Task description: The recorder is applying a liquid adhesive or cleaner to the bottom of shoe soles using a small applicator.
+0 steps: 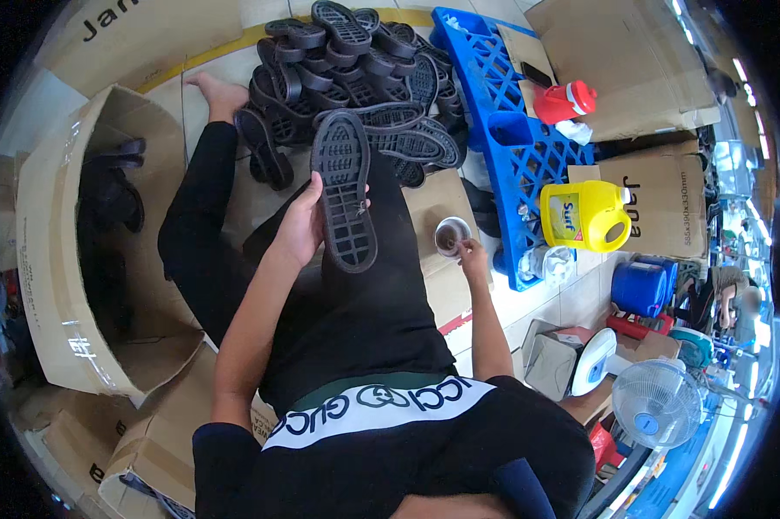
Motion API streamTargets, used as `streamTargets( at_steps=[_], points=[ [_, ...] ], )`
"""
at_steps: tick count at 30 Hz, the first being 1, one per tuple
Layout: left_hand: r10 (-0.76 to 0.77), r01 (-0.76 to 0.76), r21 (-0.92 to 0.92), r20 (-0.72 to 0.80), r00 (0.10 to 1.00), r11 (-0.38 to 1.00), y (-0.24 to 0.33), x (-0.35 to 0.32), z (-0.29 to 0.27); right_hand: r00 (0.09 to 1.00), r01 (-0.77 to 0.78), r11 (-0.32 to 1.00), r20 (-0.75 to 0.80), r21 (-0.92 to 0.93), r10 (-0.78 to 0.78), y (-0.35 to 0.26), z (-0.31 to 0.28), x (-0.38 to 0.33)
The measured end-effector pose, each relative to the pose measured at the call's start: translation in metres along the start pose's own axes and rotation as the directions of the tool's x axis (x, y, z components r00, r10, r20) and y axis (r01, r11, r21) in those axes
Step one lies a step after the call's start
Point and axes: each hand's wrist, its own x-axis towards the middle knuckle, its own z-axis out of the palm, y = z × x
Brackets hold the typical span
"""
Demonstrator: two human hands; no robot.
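My left hand [301,221] is wrapped round the edge of a dark shoe sole [341,160]. The sole is held up above my lap, its gridded hollow side facing me. Off to the right, my right hand [472,258] is pinched at the rim of a small round cup [448,244] with something dark inside. What those fingers hold is too small to make out. The cup is by a flat piece of cardboard [429,195] next to my leg. Beyond my legs lies a heap of similar dark soles [346,35] on the tiled floor.
An open cardboard box [52,259] with dark footwear pieces stands at the left. On the right, a blue plastic pallet [507,130] carries a yellow jug [580,214] and a red bottle [564,102]. A white fan [656,404] and blue drum [639,288] are farther right.
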Motion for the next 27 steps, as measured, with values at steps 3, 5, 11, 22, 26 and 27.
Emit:
streamTargets(
  at_steps=[3,5,11,22,26,27],
  points=[
    [0.004,-0.004,-0.011,-0.01,1.0,1.0,0.0,-0.001,0.001,0.997,-0.01,1.0,-0.071,-0.018,0.009,-0.002,-0.003,0.001],
    [0.03,-0.03,0.007,0.023,0.999,1.0,-0.001,-0.002,-0.001,0.993,-0.015,0.998,-0.12,-0.06,0.007,0.0,-0.006,-0.005],
    [-0.008,0.009,-0.034,0.03,1.0,0.999,-0.007,0.005,-0.012,0.964,-0.099,0.988,-0.258,-0.119,0.065,0.018,-0.032,-0.009],
    [0.004,-0.003,-0.038,0.033,0.999,0.999,-0.007,0.009,-0.016,0.966,-0.128,0.988,-0.215,0.091,0.145,0.001,-0.05,-0.018],
    [0.004,-0.003,-0.042,0.026,1.0,0.999,-0.005,0.004,-0.011,0.926,-0.164,0.985,-0.351,-0.049,0.137,0.022,-0.052,-0.018],
    [0.025,-0.024,-0.047,0.012,1.0,0.999,-0.006,0.003,-0.011,0.895,-0.179,0.984,-0.413,0.009,0.167,0.019,-0.052,-0.016]
  ],
)
